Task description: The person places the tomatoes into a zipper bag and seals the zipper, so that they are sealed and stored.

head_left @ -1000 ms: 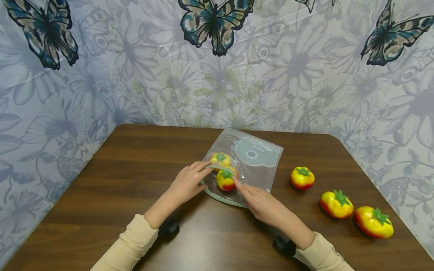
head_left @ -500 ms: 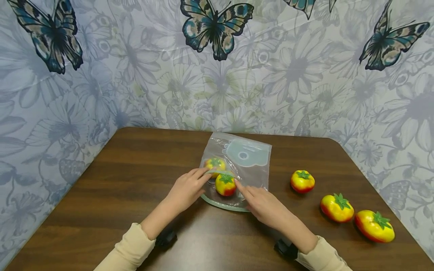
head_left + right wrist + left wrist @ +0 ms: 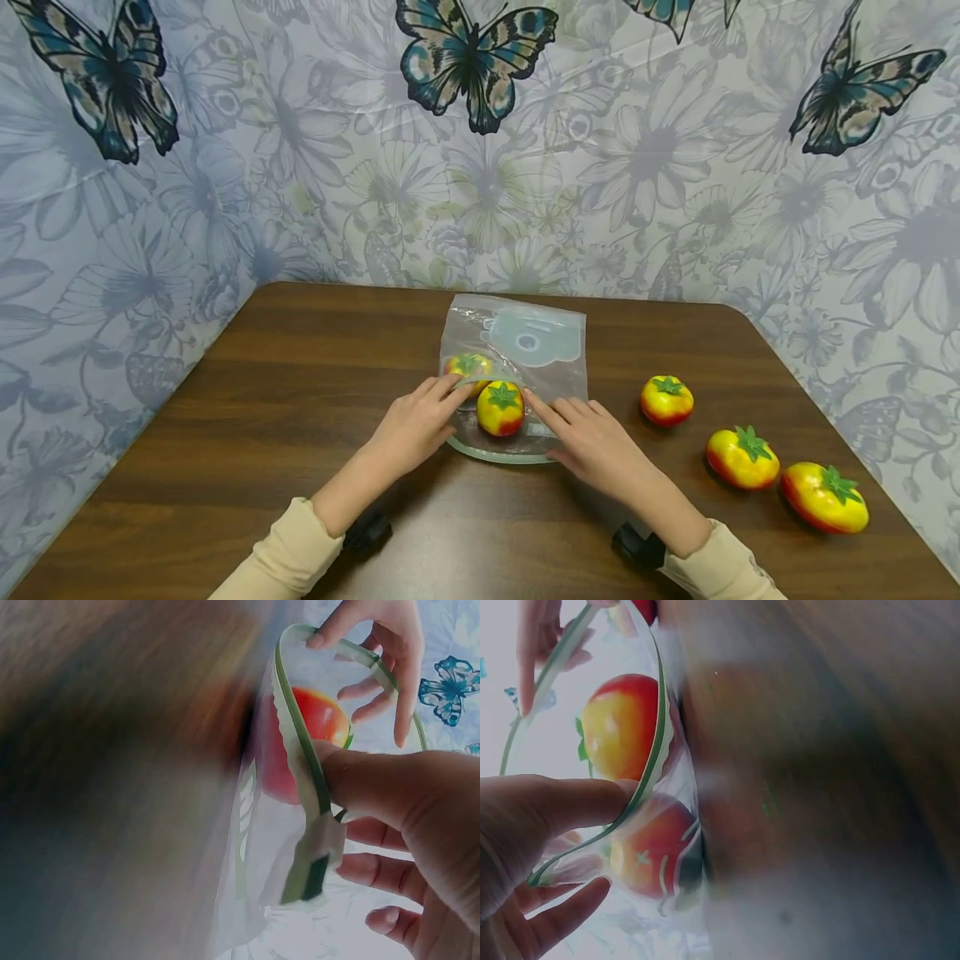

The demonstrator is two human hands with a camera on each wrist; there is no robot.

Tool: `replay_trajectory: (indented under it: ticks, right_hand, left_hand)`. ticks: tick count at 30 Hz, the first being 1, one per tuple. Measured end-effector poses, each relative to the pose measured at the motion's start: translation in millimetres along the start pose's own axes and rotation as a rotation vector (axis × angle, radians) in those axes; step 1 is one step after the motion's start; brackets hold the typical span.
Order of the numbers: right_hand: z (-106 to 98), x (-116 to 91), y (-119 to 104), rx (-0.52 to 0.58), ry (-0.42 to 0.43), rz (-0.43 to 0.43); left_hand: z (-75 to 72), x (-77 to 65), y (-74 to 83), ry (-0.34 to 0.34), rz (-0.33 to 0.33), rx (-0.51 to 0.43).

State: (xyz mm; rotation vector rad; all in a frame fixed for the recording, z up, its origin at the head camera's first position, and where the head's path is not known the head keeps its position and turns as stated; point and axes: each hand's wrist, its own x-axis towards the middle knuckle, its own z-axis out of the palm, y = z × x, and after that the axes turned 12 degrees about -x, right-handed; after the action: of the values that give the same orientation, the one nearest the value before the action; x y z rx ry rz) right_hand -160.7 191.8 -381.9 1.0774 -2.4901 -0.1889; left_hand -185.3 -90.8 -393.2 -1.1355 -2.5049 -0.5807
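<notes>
A clear zip bag (image 3: 566,387) with a green rim (image 3: 660,727) lies on the table, its mouth facing me and held wide. One yellow-red tomato (image 3: 468,364) with a green leafy top is inside, seen through the plastic. Another tomato (image 3: 500,408) sits at the mouth, between my hands; neither hand appears to touch it. My left hand (image 3: 412,427) pinches the rim at the left, thumb inside and fingers outside. At the right side my right hand (image 3: 600,446) grips the rim near its zip end (image 3: 319,855), thumb inside, index finger extended along the edge.
Three more tomatoes stand on the table to the right: a smaller one (image 3: 667,401), a middle one (image 3: 742,458) and the nearest one (image 3: 825,498). The brown wooden table (image 3: 315,350) ends at a floral wall covering (image 3: 645,208) with butterflies.
The bag's far end has swung left, so the bag lies straighter. My right hand has shifted slightly right, and the mouth looks wider around the front tomato. The left hand barely moves.
</notes>
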Motion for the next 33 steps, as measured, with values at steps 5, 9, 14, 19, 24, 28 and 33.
replay_trajectory:
  ticks: [5,9,14,19,24,28,33]
  right_hand:
    - [1.4,-1.2,2.3,-0.013,0.010,0.006]
    - [1.9,-1.8,4.3,-0.013,0.014,0.006]
    - [-0.4,0.7,7.1,-0.009,-0.013,0.014]
    - [-7.4,2.3,10.0,0.015,-0.039,0.031]
    - [-16.5,0.3,15.8,0.069,-0.008,0.048]
    - [-21.1,-5.7,26.1,0.110,0.059,0.081]
    - [-24.8,-19.7,45.5,0.147,0.148,0.173]
  left_hand:
    - [-1.3,0.2,3.2,-0.004,0.020,0.000]
    - [-4.6,0.5,6.8,-0.036,0.026,-0.017]
    - [-8.9,1.1,11.2,-0.086,0.010,-0.065]
    - [-10.3,4.9,14.6,-0.118,-0.005,-0.107]
    - [-10.4,9.6,16.4,-0.147,-0.018,-0.114]
    - [-9.6,11.6,16.3,-0.163,-0.032,-0.114]
    - [-10.2,12.5,16.7,-0.170,-0.042,-0.132]
